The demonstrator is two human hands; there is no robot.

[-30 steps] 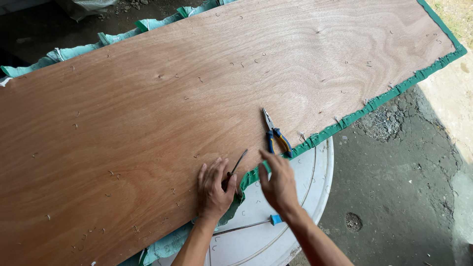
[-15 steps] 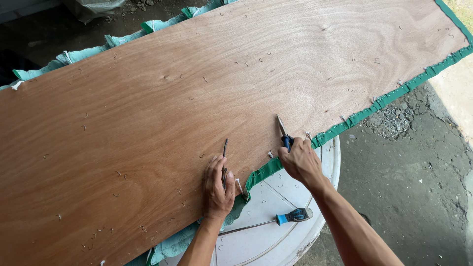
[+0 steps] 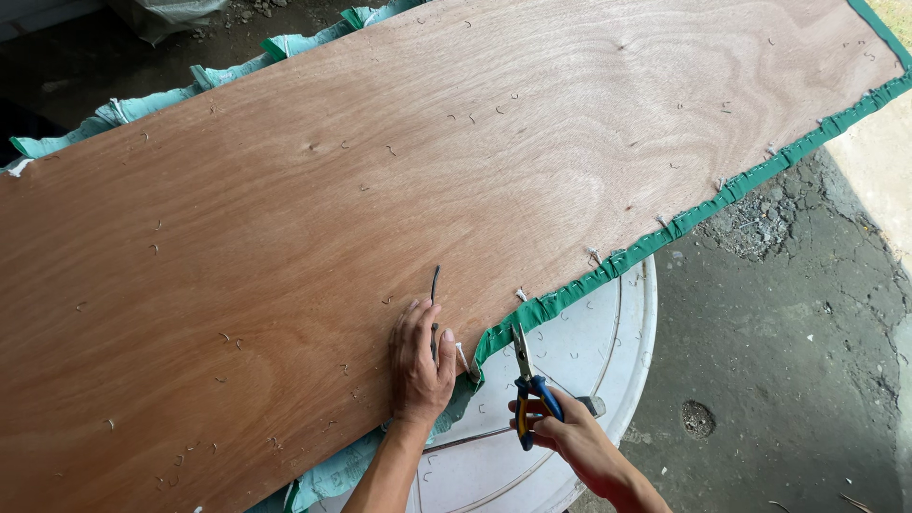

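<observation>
A large brown plywood board (image 3: 408, 190) lies across a white round plastic table (image 3: 608, 351), with green fabric (image 3: 665, 233) stapled along its near edge. My left hand (image 3: 421, 366) rests flat on the board near that edge, with a thin dark tool (image 3: 435, 290) under its fingers. My right hand (image 3: 560, 427) grips blue-and-yellow-handled pliers (image 3: 525, 380), their jaws pointing up at the fabric edge just right of my left hand. Many bent staples dot the board's surface.
Pale teal fabric (image 3: 142, 109) bunches out along the board's far edge. Rough dark concrete ground (image 3: 788, 361) with rubble lies to the right. A screwdriver handle (image 3: 594, 407) lies on the white table behind my right hand.
My right hand picked the pliers up off the board and drew back over the white table. My left hand shifted slightly, still on the board.
</observation>
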